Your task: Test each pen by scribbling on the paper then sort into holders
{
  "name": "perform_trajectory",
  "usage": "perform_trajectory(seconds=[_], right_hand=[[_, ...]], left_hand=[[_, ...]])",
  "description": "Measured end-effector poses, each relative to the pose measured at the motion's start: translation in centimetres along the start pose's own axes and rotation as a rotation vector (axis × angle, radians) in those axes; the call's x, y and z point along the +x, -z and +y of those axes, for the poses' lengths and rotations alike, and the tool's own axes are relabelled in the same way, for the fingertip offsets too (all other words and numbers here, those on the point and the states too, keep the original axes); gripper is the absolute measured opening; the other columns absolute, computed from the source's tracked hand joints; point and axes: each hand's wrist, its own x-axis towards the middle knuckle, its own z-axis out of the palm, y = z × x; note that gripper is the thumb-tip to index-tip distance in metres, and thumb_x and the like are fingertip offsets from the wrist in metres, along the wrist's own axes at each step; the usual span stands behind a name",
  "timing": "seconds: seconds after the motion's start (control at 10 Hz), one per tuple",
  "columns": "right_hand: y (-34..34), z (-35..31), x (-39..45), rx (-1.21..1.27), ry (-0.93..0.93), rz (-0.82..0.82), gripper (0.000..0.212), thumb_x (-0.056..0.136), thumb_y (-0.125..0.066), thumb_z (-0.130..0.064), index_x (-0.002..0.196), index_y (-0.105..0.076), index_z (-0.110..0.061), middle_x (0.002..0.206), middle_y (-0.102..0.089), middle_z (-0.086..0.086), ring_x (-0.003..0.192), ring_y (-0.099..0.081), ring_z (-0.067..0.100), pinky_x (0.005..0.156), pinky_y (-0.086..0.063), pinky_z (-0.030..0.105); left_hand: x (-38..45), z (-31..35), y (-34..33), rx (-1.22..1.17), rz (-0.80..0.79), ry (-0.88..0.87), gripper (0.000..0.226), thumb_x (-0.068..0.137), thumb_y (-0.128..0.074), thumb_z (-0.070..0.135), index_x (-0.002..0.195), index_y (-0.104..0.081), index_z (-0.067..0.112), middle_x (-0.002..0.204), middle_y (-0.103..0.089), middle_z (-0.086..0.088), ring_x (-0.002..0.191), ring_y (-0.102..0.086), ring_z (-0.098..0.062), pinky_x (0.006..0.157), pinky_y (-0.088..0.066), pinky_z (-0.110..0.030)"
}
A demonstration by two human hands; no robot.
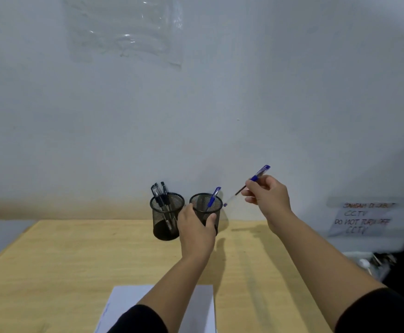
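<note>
The wall [220, 104] fills the upper part of the view, pale and bare but for a clear plastic sheet [124, 32] at 11 o'clock and a handwritten notice [361, 218] at 3 o'clock.

The worktop [64, 272], light wood, takes the lower part. Its far edge runs along the wall; its left edge slants from 9 o'clock down toward 8 o'clock. The left half is open surface, and so is the strip between the holders and the paper.

The paper [124, 306], white, lies at 6 o'clock, cut by the bottom of the view and partly covered by the left forearm. Faint blue marks show near its left edge.

Two black mesh holders stand close side by side near the far edge, just below centre. The left holder [166, 216] carries several dark pens [160, 195], leaning toward 11 o'clock. The right holder [205, 205] carries one blue pen [213, 198], its cap leaning toward 1 o'clock.

The left hand [196, 229] wraps the near side of the right holder, fingers [211, 218] clamped around its wall, thumb toward the gap between the holders.

The right hand [268, 198] is raised at 3 o'clock of the right holder, clear of the worktop. Its fingers are pinched on a second blue pen, the held pen [246, 186], which slants from its cap at 1 o'clock down to its tip at 7 o'clock. The tip is just beside the right holder's rim, outside it; whether it touches cannot be told.

At 4 o'clock, beyond the worktop's right edge, lies blurred clutter [373, 260].
</note>
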Motion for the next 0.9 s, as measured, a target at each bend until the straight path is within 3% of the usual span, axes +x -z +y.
perform_trajectory(seconds=[0.1,0.3,0.7,0.9], right_hand=[[-1.4,1.5,1.3,-0.022,-0.015,-0.012,0.003,0.088,-0.062,-0.017,0.084,-0.061,-0.016,0.078,-0.064,0.001,0.077,-0.063,0.016,0.065,-0.050,0.027],[-3.7,4.7,3.5,-0.126,-0.102,-0.055,0.010,0.086,-0.063,-0.022,0.089,-0.063,-0.013,0.082,-0.063,0.001,0.078,-0.061,0.018,0.060,-0.041,0.026],[-5.4,6.7,4.3,-0.256,-0.190,-0.111,0.009,0.083,-0.066,-0.023,0.081,-0.065,-0.014,0.085,-0.065,0.004,0.084,-0.058,0.022,0.079,-0.047,0.034],[-4.7,6.2,2.8,-0.250,-0.233,-0.046,0.027,0.085,-0.062,-0.024,0.108,-0.066,-0.009,0.105,-0.066,0.006,0.100,-0.061,0.026,0.086,-0.047,0.036]], left_hand=[[0.9,-0.5,-1.5,-0.033,0.022,0.056,0.075,0.084,-0.062,0.033,0.142,-0.024,0.006,0.147,-0.031,-0.013,0.138,-0.025,-0.023,0.112,-0.023,-0.030],[2.2,-0.8,-3.0,-0.074,0.066,0.090,0.075,0.082,-0.064,0.034,0.141,-0.025,0.007,0.146,-0.032,-0.012,0.137,-0.027,-0.023,0.110,-0.025,-0.029],[2.6,-1.1,-3.1,-0.083,0.056,0.099,0.077,0.080,-0.068,0.033,0.140,-0.028,0.007,0.145,-0.036,-0.012,0.136,-0.030,-0.023,0.108,-0.024,-0.026],[2.1,-0.7,-1.8,-0.104,0.035,0.117,0.069,0.080,-0.067,0.033,0.137,-0.034,0.008,0.138,-0.042,-0.011,0.130,-0.037,-0.022,0.106,-0.030,-0.029]])
